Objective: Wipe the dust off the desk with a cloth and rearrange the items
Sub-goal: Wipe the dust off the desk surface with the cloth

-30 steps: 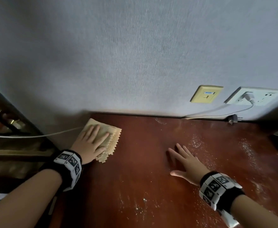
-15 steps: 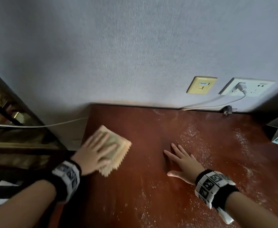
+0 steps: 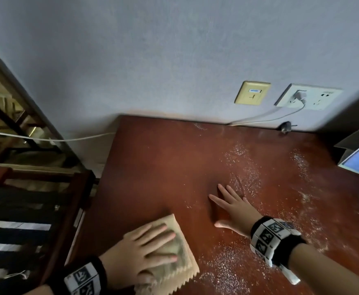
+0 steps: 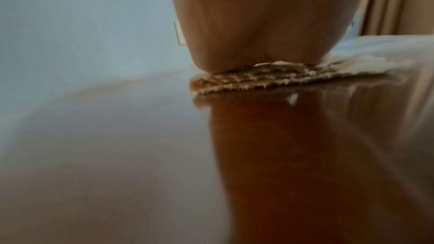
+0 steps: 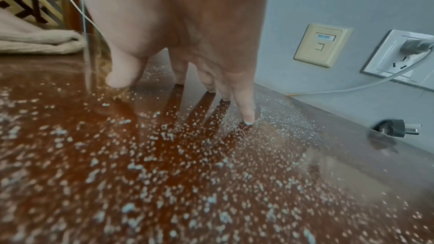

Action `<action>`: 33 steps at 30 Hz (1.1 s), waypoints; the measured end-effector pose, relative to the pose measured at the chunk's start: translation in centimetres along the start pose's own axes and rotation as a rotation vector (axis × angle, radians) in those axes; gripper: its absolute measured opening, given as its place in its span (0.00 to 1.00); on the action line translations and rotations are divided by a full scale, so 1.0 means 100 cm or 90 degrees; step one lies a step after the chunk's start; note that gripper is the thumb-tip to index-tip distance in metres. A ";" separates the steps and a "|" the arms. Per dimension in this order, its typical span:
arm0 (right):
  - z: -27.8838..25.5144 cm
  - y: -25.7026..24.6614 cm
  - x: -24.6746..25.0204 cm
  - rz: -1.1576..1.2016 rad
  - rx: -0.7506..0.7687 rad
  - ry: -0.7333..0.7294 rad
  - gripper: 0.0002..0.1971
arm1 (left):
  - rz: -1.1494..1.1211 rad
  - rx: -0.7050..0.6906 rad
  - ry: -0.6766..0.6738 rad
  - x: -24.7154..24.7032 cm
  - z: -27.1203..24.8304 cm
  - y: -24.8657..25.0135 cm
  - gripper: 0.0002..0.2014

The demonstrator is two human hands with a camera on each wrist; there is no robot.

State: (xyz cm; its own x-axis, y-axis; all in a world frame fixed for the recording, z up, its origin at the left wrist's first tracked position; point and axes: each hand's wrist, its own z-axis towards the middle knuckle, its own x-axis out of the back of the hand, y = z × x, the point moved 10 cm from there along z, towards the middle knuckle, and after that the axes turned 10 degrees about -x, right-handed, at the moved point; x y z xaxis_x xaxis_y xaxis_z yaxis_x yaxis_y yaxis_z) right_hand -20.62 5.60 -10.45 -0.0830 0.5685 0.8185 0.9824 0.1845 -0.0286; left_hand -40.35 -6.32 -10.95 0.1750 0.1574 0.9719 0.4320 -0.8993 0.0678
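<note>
Left hand [image 3: 140, 250] flat, fingers straight, pressing folded beige cloth [image 3: 174, 260] on bench [image 3: 163, 167] near front-left edge; right hand [image 3: 236, 211] flat, fingers spread, palm on bench, holding nothing; white dust [image 5: 211, 183] scattered around right hand

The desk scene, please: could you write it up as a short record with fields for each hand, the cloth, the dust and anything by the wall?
left hand: pressed flat on the cloth, fingers straight
cloth: beige, folded, zigzag edge, at the desk's near left
right hand: flat on the desk, fingers spread, holding nothing
dust: white specks across the middle and right; left strip looks clean
wall: yellow data socket, white power outlet with a cable plugged in
loose plug: dark, at the desk's back edge
</note>
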 end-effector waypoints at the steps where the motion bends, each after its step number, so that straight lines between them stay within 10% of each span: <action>1: -0.002 0.000 -0.001 0.000 0.002 0.005 0.41 | -0.003 0.034 0.006 0.002 -0.003 -0.016 0.30; 8: -0.012 -0.003 -0.003 0.001 0.000 0.020 0.40 | -0.055 0.464 -0.024 -0.018 -0.058 -0.144 0.33; 17: -0.038 0.004 -0.024 -0.005 0.020 0.011 0.40 | -0.022 0.056 0.089 -0.003 0.030 0.120 0.23; 21: -0.053 0.011 -0.032 -0.026 0.027 0.013 0.40 | -0.079 0.095 0.060 -0.005 0.016 0.095 0.29; 27: -0.069 0.029 -0.041 -0.026 0.019 0.019 0.39 | -0.042 0.399 -0.036 -0.016 -0.027 -0.027 0.32; 33: -0.087 0.039 -0.055 -0.023 0.023 0.004 0.39 | -0.003 0.071 0.025 -0.011 0.039 0.156 0.28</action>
State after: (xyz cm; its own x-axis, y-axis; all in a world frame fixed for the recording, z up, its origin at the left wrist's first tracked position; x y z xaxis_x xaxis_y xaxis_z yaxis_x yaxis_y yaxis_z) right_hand -14.83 -3.75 -10.06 -0.1175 0.5552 0.8234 0.9719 0.2346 -0.0195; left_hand -30.40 -18.92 -11.84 0.1387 0.1441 0.9798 0.5288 -0.8473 0.0498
